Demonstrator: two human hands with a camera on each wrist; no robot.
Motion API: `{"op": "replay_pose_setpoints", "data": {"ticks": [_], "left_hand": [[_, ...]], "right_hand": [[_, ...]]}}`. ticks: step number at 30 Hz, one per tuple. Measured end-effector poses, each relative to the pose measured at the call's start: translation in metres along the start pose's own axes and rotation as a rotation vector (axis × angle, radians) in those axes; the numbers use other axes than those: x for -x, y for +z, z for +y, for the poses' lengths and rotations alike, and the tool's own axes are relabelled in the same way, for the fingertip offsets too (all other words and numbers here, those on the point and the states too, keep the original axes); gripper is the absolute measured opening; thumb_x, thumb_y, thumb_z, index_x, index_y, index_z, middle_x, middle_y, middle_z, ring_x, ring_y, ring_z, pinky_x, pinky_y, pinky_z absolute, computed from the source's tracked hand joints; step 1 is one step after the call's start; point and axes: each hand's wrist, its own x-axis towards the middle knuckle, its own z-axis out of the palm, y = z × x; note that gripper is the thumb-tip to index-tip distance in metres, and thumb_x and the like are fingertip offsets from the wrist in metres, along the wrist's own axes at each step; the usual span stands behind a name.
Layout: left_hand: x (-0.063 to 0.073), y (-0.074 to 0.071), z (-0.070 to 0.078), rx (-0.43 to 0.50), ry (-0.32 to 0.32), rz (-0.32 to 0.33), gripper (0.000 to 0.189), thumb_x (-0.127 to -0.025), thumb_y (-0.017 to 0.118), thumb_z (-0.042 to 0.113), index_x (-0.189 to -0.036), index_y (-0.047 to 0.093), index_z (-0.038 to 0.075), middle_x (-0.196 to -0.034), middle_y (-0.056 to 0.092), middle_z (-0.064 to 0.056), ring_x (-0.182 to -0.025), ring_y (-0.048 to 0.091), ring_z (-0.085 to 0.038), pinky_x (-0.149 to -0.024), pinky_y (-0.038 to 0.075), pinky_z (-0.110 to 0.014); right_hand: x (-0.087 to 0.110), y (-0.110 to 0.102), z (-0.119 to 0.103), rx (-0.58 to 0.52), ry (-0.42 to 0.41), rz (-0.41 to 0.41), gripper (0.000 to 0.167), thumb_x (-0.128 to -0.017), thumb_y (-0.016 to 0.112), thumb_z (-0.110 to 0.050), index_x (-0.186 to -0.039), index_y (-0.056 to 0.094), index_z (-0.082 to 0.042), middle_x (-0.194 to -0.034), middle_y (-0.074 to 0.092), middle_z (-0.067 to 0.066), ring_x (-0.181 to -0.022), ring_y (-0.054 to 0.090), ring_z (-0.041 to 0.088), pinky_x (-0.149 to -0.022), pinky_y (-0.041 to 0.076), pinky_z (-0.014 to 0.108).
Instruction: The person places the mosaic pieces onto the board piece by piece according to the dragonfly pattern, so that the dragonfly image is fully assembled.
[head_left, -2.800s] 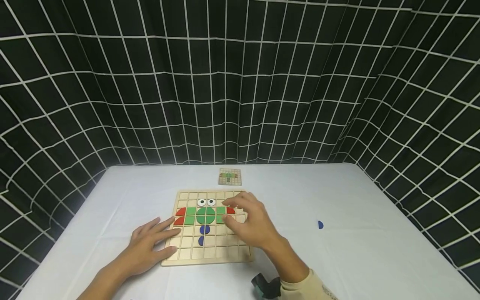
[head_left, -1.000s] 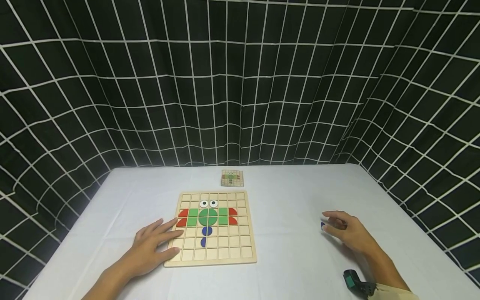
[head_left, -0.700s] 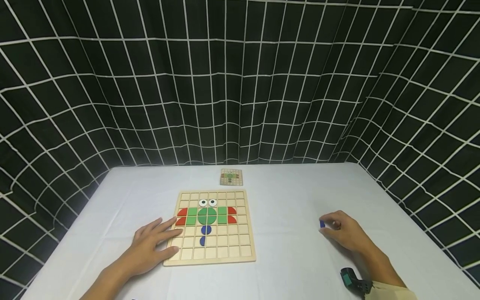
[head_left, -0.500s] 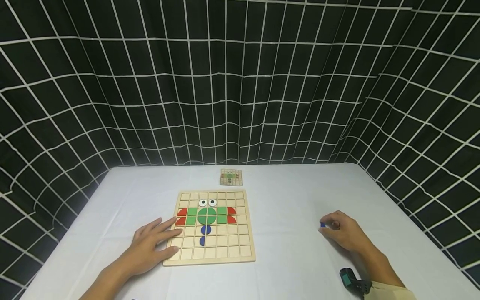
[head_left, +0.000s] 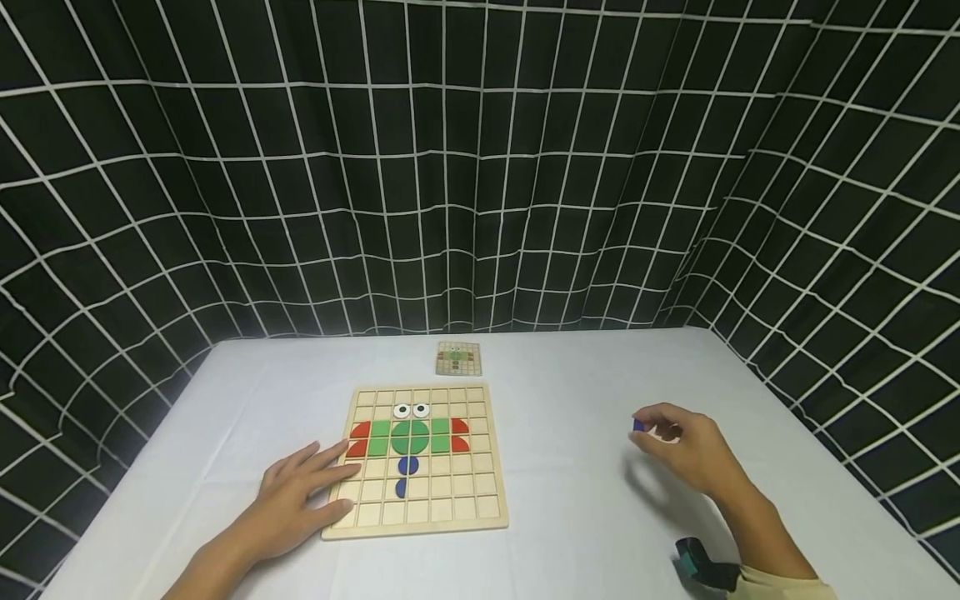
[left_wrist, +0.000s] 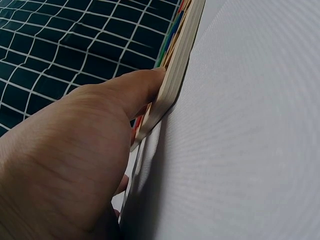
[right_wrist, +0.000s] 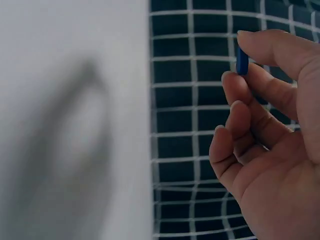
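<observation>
My right hand [head_left: 690, 442] pinches a small blue half-circle tile [right_wrist: 242, 61] between thumb and fingertip, raised over the right side of the table. In the right wrist view the other fingers curl loosely below the tile. My left hand [head_left: 288, 504] rests with spread fingers on the left edge of a wooden grid board [head_left: 465, 507]; in the left wrist view its thumb [left_wrist: 145, 82] touches the board's rim. On the board lie red corner tiles [head_left: 360, 430], green squares [head_left: 380, 437], a green circle [head_left: 410, 437], two eye tiles [head_left: 412, 411] and blue half-circle tiles [head_left: 408, 465].
A small pattern card [head_left: 458, 358] lies behind the board, showing a similar figure. White cloth [head_left: 562, 483] covers the table. A black curtain with white grid lines [head_left: 480, 183] surrounds its back and sides. A dark wrist device [head_left: 705, 567] sits on the right wrist.
My right hand moved from above the board to the right, took hold of the blue tile on the table and lifted it. The left hand stayed on the board's edge.
</observation>
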Motion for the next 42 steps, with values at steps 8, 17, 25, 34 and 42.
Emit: {"op": "replay_pose_setpoints", "data": {"ticks": [8, 17, 25, 34, 42], "left_hand": [[0.002, -0.001, 0.0, -0.001, -0.008, -0.001, 0.044, -0.08, 0.063, 0.054, -0.12, 0.062, 0.035, -0.145, 0.043, 0.003, -0.135, 0.028, -0.037, -0.102, 0.015, -0.059], [0.003, 0.0, -0.001, 0.004, -0.008, -0.002, 0.044, -0.08, 0.063, 0.054, -0.119, 0.062, 0.035, -0.145, 0.043, 0.003, -0.135, 0.028, -0.037, -0.102, 0.015, -0.059], [0.003, 0.001, -0.001, -0.002, 0.001, -0.001, 0.045, -0.08, 0.062, 0.055, -0.12, 0.062, 0.035, -0.145, 0.043, 0.003, -0.135, 0.028, -0.037, -0.102, 0.015, -0.059], [0.001, -0.001, -0.001, 0.003, -0.007, -0.008, 0.045, -0.08, 0.063, 0.054, -0.12, 0.062, 0.034, -0.145, 0.043, 0.003, -0.136, 0.028, -0.037, -0.102, 0.015, -0.059], [-0.001, 0.0, -0.001, -0.002, 0.001, -0.009, 0.045, -0.081, 0.062, 0.054, -0.121, 0.061, 0.035, -0.146, 0.042, 0.003, -0.136, 0.027, -0.037, -0.104, 0.014, -0.059]], "right_hand": [[-0.005, -0.01, -0.052, -0.049, -0.093, 0.061, 0.019, -0.075, 0.078, -0.02, -0.091, 0.069, -0.025, -0.085, 0.067, -0.011, -0.079, 0.053, 0.008, -0.068, 0.044, 0.017], [-0.006, 0.0, -0.101, -0.166, -0.224, 0.066, 0.026, -0.073, 0.078, -0.011, -0.091, 0.068, -0.026, -0.083, 0.065, -0.016, -0.08, 0.051, 0.007, -0.069, 0.043, 0.02], [-0.007, 0.018, -0.131, -0.237, -0.246, 0.033, 0.027, -0.072, 0.078, -0.011, -0.093, 0.068, -0.025, -0.087, 0.065, -0.018, -0.082, 0.056, 0.01, -0.071, 0.047, 0.026], [-0.007, 0.054, -0.156, -0.325, -0.282, -0.031, 0.027, -0.071, 0.079, -0.013, -0.091, 0.068, -0.026, -0.084, 0.063, -0.017, -0.08, 0.053, 0.01, -0.069, 0.046, 0.025], [-0.011, 0.089, -0.174, -0.369, -0.186, -0.11, 0.021, -0.073, 0.078, -0.015, -0.091, 0.07, -0.022, -0.081, 0.062, -0.013, -0.079, 0.053, 0.01, -0.069, 0.048, 0.026]]}}
